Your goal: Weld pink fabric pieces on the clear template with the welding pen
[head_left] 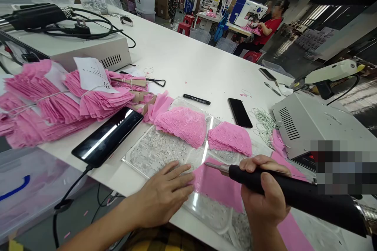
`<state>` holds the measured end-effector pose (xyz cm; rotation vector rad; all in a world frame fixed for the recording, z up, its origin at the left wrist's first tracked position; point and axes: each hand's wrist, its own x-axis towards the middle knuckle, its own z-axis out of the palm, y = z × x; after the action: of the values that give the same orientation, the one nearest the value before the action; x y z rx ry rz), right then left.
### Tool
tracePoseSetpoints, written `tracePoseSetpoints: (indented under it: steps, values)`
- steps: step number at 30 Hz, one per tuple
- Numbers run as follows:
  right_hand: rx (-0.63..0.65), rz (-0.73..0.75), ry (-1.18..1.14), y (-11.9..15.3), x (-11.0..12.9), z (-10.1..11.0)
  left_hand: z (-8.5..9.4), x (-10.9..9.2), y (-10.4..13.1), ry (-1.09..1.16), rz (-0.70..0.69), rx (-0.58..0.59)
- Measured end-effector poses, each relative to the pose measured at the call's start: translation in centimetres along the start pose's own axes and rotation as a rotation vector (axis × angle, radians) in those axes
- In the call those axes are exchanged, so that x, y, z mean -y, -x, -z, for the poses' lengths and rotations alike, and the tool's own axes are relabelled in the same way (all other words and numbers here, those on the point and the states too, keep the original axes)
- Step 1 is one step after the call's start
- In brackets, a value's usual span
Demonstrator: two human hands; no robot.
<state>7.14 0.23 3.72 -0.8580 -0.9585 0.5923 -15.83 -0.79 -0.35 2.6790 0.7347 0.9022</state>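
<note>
My right hand (266, 192) is wrapped round a thick black-handled tool (282, 188) with a narrow metal tip, which points left over a flat piece of pink fabric (222, 186). Whether the tip touches the cloth I cannot tell. With fingers stretched out, my left hand (165, 196) lies flat, its fingertips at the left edge of that piece. Beneath the fabric is a clear plastic plate (159, 149), scratched and cloudy. Just beyond, two stacks of pink lace pieces rest on it, a larger lace stack (182, 125) and a smaller lace stack (231, 138).
Tied bundles of pink fabric (59, 98) lie at left beside a large phone (107, 137) with a cable. A marker (196, 99) and a smaller phone (240, 112) lie farther back. Grey machine boxes (330, 121) flank both sides. A person in red (269, 27) sits sewing behind.
</note>
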Motion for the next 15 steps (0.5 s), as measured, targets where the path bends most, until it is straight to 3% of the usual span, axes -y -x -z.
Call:
tracePoseSetpoints:
  steps: [8, 15]
  values:
    - [0.075, -0.026, -0.044, 0.5, 0.3, -0.4, 0.8, -0.6, 0.8, 0.019, -0.015, 0.002]
    - [0.092, -0.032, -0.018, 0.6, 0.4, -0.2, 0.5, -0.6, 1.2, 0.033, 0.007, 0.001]
